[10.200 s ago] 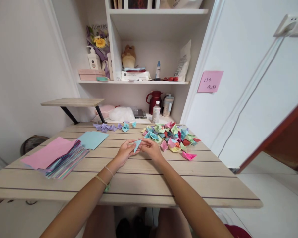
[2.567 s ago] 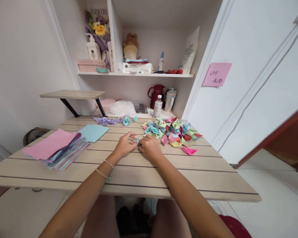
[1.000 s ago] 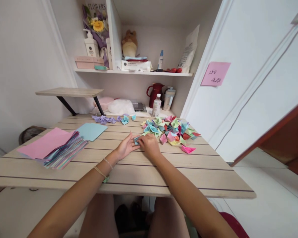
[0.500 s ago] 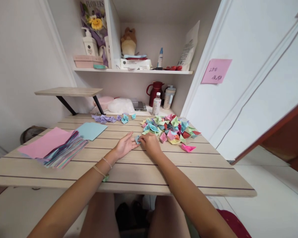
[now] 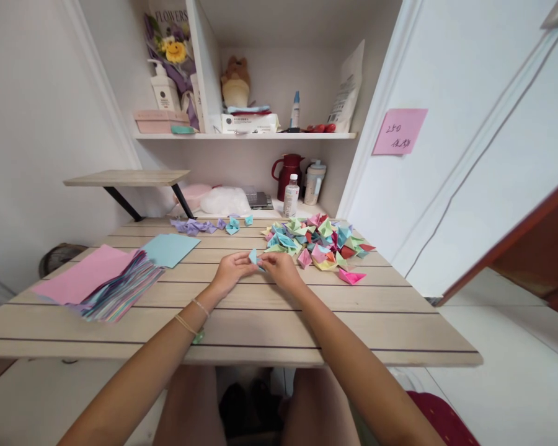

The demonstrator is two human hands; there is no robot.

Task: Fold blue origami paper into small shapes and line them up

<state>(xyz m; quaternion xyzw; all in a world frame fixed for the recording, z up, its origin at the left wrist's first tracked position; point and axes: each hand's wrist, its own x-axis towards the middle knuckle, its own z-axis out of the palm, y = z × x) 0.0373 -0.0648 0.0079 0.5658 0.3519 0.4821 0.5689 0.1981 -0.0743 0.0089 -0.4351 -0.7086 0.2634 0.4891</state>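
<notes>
A small piece of folded blue paper is pinched between my two hands above the middle of the table. My left hand grips it from the left, fingers closed. From the right, my right hand holds its other side between thumb and fingers. The fingers cover part of the paper. Just beyond my right hand lies a heap of folded paper boats in many colours. One bright pink boat lies at the near edge of the heap.
Pink sheets top a fanned paper stack at the left, beside light blue sheets. Purple folded pieces and blue ones lie along the back. A bottle and a red jug stand behind the heap, below a shelf.
My left hand has gone from open-palmed to closed on the folded blue paper. The paper now stands more upright between both hands. The camera view has shifted slightly.
</notes>
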